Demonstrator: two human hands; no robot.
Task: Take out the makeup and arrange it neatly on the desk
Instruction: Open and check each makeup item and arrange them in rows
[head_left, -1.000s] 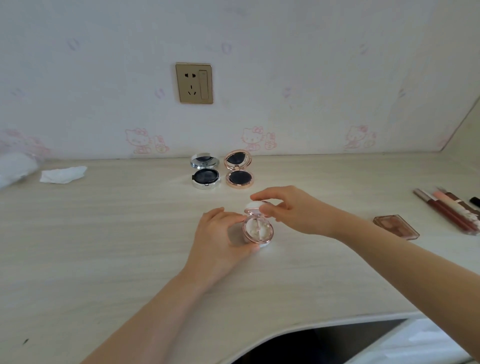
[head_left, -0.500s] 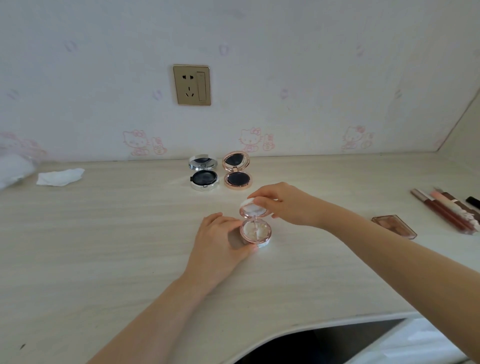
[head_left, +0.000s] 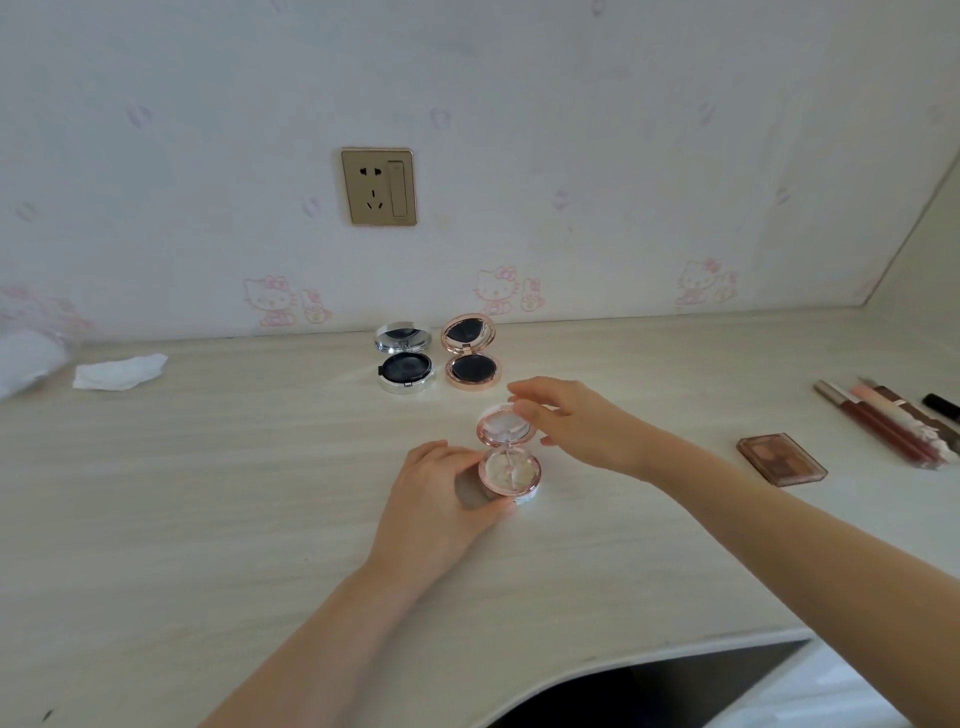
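A person's two bare forearms reach in from the bottom of the frame across a pale wooden desk. At the centre sits a small round pink compact, its lid tipped up and back to show a shimmery pale powder. The left hand curls round the base from the left, gripping it against the desk. The right hand comes from the right and holds the top edge of the lid with thumb and fingertips, just above the base.

The step in hand looks like opening this compact for display. Above it, near the wall, a silver compact and a rose-gold compact stand open side by side, touching or nearly so. The next move probably calls for letting the lid stand by itself, then sliding the pink compact up to join that row, kept level so the lid does not fall shut.

At the right edge lie a brown palette and, further right, several lip tubes. At the far left is a crumpled white tissue. A gold wall socket sits in the upper middle.
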